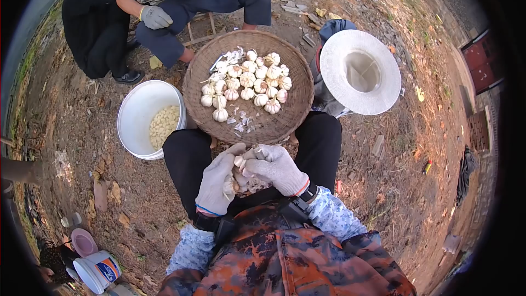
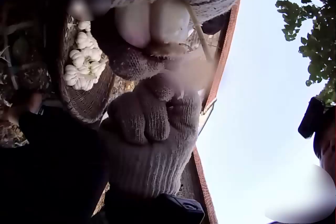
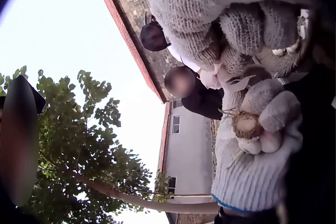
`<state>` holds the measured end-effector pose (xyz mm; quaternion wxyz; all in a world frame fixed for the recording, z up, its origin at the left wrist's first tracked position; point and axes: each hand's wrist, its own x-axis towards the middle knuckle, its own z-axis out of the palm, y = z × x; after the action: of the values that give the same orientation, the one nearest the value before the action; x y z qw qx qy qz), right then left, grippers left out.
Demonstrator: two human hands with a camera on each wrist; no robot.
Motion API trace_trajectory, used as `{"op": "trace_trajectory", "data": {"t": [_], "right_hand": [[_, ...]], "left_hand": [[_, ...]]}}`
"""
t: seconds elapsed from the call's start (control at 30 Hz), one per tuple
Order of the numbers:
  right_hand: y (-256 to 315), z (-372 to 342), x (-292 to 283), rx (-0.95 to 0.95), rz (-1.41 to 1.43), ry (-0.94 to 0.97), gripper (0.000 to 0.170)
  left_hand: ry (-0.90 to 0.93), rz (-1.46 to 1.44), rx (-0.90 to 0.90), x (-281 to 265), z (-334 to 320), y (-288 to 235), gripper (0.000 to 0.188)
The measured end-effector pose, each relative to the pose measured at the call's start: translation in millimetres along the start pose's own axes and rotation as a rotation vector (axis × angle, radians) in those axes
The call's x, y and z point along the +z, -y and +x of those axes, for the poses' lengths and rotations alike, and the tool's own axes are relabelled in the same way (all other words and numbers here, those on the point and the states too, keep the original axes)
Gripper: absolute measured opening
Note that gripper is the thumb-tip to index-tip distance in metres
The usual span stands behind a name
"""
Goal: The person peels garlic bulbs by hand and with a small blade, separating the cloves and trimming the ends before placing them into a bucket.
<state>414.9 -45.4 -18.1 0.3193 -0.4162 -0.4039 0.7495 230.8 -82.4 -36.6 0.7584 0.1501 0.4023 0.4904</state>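
My gloved left hand [image 1: 215, 183] grips a partly broken garlic bulb [image 3: 247, 125] against its palm, root end outward, with pale cloves [image 2: 152, 22] showing. Close against it, my gloved right hand [image 1: 278, 170] has its fingers curled and pinches a pinkish garlic clove [image 3: 210, 79]. A short grey-brown piece [image 1: 259, 152] sticks up at the right fingers; I cannot tell what it is. Just beyond both hands is a round wicker basket [image 1: 192, 98] with many whole garlic bulbs [image 1: 247, 79] and loose papery skins [image 1: 241, 123].
Left of the basket stands a white bucket [image 1: 127, 115] partly filled with peeled cloves [image 1: 163, 125]. A pale brimmed hat [image 1: 334, 71] is at the basket's right. Two people sit across, one with a gloved hand [image 1: 156, 17]. A labelled tub [image 1: 93, 277] lies at lower left.
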Motion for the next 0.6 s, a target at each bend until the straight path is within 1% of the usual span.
{"op": "trace_trajectory", "data": {"t": [0.03,0.07,0.13,0.17,0.2,0.23,0.27,0.3,0.33,0.37,0.4,0.43,0.47,0.5,0.57,0.6], "right_hand": [[-5,0,-3,-0.010,-0.046,-0.006,0.012],[-7,1,-4,-0.019,-0.092,-0.012,0.012],[-7,1,-3,-0.042,-0.113,-0.020,0.012],[-7,0,-2,-0.066,-0.134,-0.026,0.012],[-9,0,-1,-0.064,-0.133,-0.024,0.012],[-11,1,-1,-0.042,-0.112,0.022,0.013],[-13,1,-3,-0.022,-0.090,0.066,0.016],[-14,1,-5,-0.022,-0.091,0.066,0.016],[-15,0,-9,0.004,-0.013,0.111,0.015],[-15,0,-12,0.031,0.064,0.158,0.014],[-15,1,-16,0.031,0.063,0.163,0.014],[-15,0,-21,0.041,0.156,0.175,0.015],[-15,-1,-25,0.053,0.250,0.186,0.017],[-11,-2,-29,0.055,0.237,0.202,0.019],[-16,2,-29,0.059,0.027,0.104,0.020],[-27,6,-31,0.065,0.028,0.107,0.020]], "left_hand": [[-0.121,0.168,0.049,2,2,2,0.037],[-0.121,0.166,0.050,3,0,3,0.037],[-0.108,0.476,0.226,3,-5,5,0.036],[-0.108,0.476,0.225,1,-3,6,0.036],[-0.088,0.504,0.168,-3,-1,6,0.036],[-0.070,0.531,0.112,-7,1,5,0.036],[-0.071,0.532,0.113,-6,-2,-2,0.036],[-0.015,0.349,0.034,-4,-8,-11,0.037],[0.040,0.166,-0.045,-2,-11,-16,0.039],[0.039,0.165,-0.043,-5,-9,-15,0.039],[0.004,0.011,-0.035,-12,-5,-11,0.042],[-0.033,-0.142,-0.027,-17,-2,-8,0.045],[-0.049,-0.178,-0.054,-19,-1,-9,0.044],[-0.055,-0.180,-0.053,-20,1,-9,0.044],[-0.180,-0.183,-0.038,-21,3,-6,0.042],[-0.142,-0.210,-0.029,-27,5,-4,0.040]]}}
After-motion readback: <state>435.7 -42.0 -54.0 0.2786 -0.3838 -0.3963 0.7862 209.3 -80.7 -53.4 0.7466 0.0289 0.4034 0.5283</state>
